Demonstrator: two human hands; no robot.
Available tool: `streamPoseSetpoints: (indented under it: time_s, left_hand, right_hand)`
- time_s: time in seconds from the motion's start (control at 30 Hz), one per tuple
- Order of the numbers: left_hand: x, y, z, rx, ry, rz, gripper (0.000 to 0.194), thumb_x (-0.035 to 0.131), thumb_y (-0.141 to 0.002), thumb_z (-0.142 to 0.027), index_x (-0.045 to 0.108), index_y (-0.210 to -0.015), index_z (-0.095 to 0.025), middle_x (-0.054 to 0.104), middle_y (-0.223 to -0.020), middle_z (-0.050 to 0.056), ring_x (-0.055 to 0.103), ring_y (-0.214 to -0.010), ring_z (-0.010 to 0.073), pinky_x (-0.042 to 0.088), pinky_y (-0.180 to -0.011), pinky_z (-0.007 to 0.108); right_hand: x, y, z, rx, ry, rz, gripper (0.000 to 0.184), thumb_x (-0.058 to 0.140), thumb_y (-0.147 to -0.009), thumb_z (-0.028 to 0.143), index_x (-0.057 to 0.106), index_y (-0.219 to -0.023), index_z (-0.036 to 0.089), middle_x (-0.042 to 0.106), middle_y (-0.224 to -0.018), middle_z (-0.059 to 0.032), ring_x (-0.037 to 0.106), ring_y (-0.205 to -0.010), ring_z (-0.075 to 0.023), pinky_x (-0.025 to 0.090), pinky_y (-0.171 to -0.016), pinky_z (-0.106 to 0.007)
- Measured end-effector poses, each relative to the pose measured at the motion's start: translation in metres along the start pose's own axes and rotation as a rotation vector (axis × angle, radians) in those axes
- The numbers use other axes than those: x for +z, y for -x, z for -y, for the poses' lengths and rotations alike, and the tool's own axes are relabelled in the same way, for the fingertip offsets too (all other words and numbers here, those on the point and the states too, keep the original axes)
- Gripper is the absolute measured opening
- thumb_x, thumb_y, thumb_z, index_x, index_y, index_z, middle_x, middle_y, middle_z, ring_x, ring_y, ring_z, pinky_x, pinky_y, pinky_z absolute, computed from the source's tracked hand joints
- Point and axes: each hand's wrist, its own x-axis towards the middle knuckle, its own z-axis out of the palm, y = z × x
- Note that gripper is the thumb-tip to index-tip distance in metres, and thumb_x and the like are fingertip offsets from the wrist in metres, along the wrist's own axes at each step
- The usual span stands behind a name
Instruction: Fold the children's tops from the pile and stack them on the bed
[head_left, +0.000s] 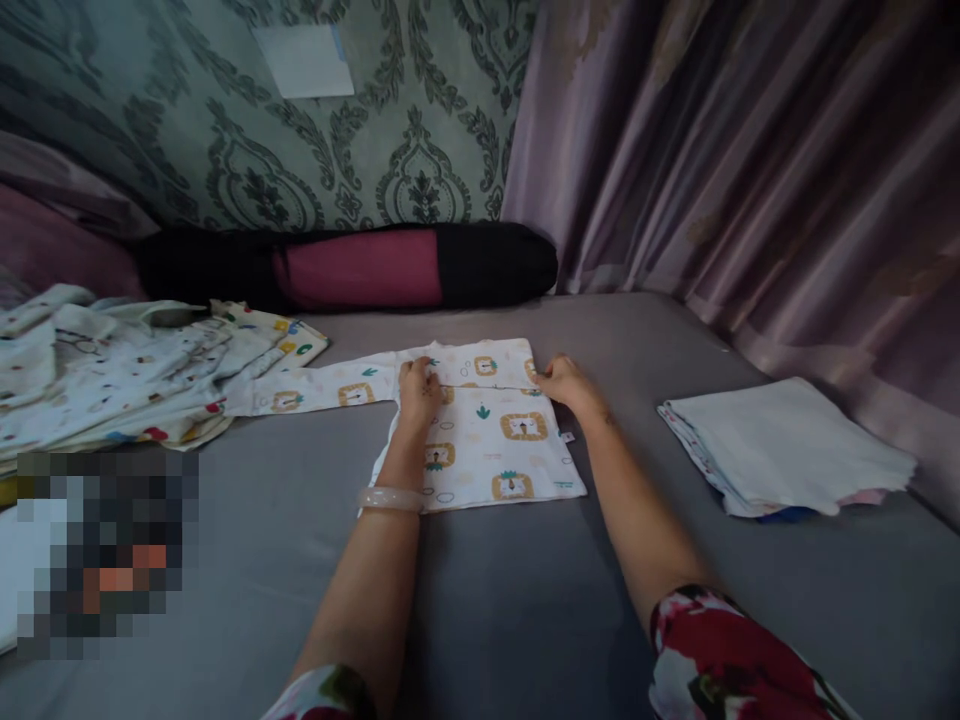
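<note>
A small white long-sleeved shirt (491, 440) with a lion and leaf print lies flat on the bed. One sleeve stretches out to the left, and the other is folded across the upper part of the body. My left hand (420, 392) rests at the left shoulder with its fingers curled down on the fabric. At the right edge, my right hand (574, 385) pinches the folded sleeve between thumb and fingers. A small tag shows on the shirt's right side, below that hand.
Loose printed clothes (112, 370) are heaped at left, touching the outstretched sleeve. A stack of folded clothes (787, 440) lies at right on the grey sheet (525, 610). A black and maroon long bag (360, 268) lies along the wall, beside purple curtains (637, 150). A blurred patch covers the lower left.
</note>
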Motion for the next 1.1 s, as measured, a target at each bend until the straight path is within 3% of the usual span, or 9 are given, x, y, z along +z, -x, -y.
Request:
streamPoseSetpoints:
  time_s: [0.1,0.23,0.33,0.43,0.6,0.9,1.1]
  left_hand:
    - [0.001,-0.001,-0.001,-0.005,0.011,-0.014,0.033,0.051,-0.081,-0.020,0.063,-0.111,-0.014,0.057,-0.105,0.013,0.059,-0.095,0.0251,0.046,-0.096,0.043]
    - [0.000,-0.001,-0.003,0.010,0.032,-0.020,0.032,0.048,-0.082,-0.018,0.063,-0.110,-0.015,0.058,-0.106,0.013,0.060,-0.097,0.0248,0.047,-0.095,0.042]
    - [-0.001,-0.001,-0.003,0.032,0.033,-0.026,0.032,0.047,-0.082,-0.017,0.063,-0.109,-0.016,0.059,-0.104,0.012,0.059,-0.100,0.0252,0.046,-0.096,0.041]
    - [-0.002,-0.001,-0.003,0.055,0.020,-0.032,0.033,0.046,-0.080,-0.013,0.064,-0.107,-0.016,0.060,-0.103,0.012,0.058,-0.103,0.0262,0.045,-0.098,0.042]
    - [-0.002,0.000,-0.003,0.054,-0.025,-0.017,0.039,0.045,-0.077,-0.007,0.063,-0.110,-0.014,0.059,-0.106,0.015,0.058,-0.103,0.0279,0.045,-0.098,0.043]
    - [-0.001,0.001,-0.003,0.034,-0.055,-0.010,0.041,0.045,-0.077,-0.007,0.061,-0.114,-0.013,0.057,-0.108,0.016,0.057,-0.106,0.0303,0.044,-0.099,0.045]
    - [-0.002,0.001,-0.003,0.033,-0.066,-0.004,0.041,0.046,-0.076,-0.007,0.062,-0.113,-0.013,0.057,-0.107,0.016,0.057,-0.106,0.0305,0.044,-0.098,0.045]
  right_hand:
    - [0.000,0.006,0.026,-0.154,0.039,-0.068,0.029,0.045,-0.093,0.029,0.065,-0.108,0.014,0.067,-0.111,-0.0157,0.062,-0.103,-0.0245,0.043,-0.087,-0.030]
    - [0.024,0.005,0.072,-0.436,0.049,0.000,0.042,0.035,-0.097,0.026,0.053,-0.132,0.010,0.049,-0.142,-0.0172,0.043,-0.132,-0.0263,0.030,-0.109,-0.037]
    - [0.050,0.001,0.098,-0.452,0.060,0.004,0.055,0.031,-0.099,0.032,0.034,-0.146,0.005,0.027,-0.157,-0.0174,0.018,-0.146,-0.0274,0.012,-0.117,-0.046]
    - [0.071,-0.004,0.110,-0.415,0.054,0.012,0.062,0.028,-0.100,0.040,0.028,-0.150,0.004,0.019,-0.160,-0.0170,0.012,-0.148,-0.0280,0.008,-0.118,-0.049]
    - [0.080,-0.007,0.107,-0.350,0.056,-0.019,0.068,0.024,-0.099,0.047,0.024,-0.151,0.003,0.018,-0.160,-0.0179,0.011,-0.148,-0.0283,0.007,-0.117,-0.050]
    - [0.068,-0.013,0.081,-0.247,0.079,-0.047,0.073,0.023,-0.099,0.050,0.022,-0.151,-0.001,0.017,-0.159,-0.0209,0.011,-0.147,-0.0306,0.006,-0.117,-0.050]
    - [0.060,-0.022,0.064,-0.198,0.098,0.007,0.074,0.018,-0.099,0.052,0.021,-0.151,-0.001,0.017,-0.159,-0.0210,0.010,-0.147,-0.0308,0.006,-0.118,-0.048]
